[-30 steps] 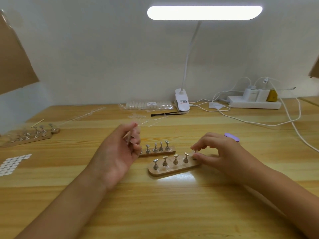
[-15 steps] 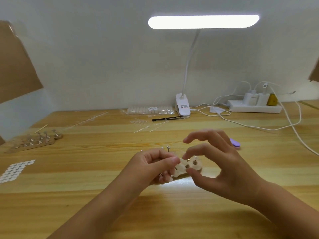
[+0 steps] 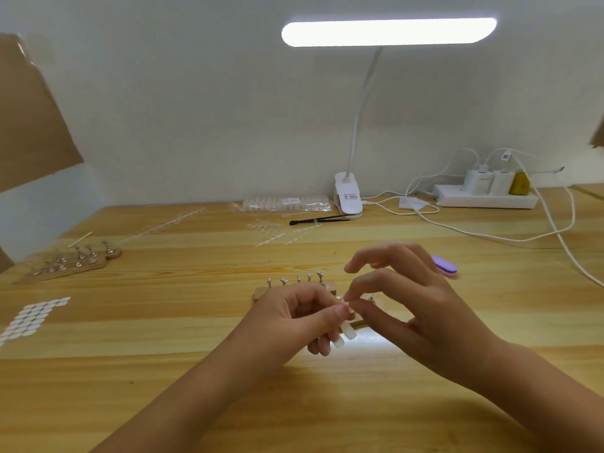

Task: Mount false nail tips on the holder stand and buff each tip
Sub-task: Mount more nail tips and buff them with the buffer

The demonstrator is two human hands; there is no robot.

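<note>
Mounting step: left hand [image 3: 304, 318] and right hand [image 3: 411, 308] meet just above the holder stand [image 3: 330, 287] on the tabletop [image 3: 163, 354]. Each pinches, thumb against forefinger, what appears to be a clear nail tip [image 3: 348, 304]; the other right fingers are raised. Centre it on one peg and press lightly. The clear bag [image 3: 287, 204] by the wall holds rows of white tips.

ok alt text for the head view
Two hands meet over a desk: the left hand grips false nail tips while the right hand pinches at them. Behind sit a holder stand with metal pegs, a purple buffer and a lit lamp.
</note>
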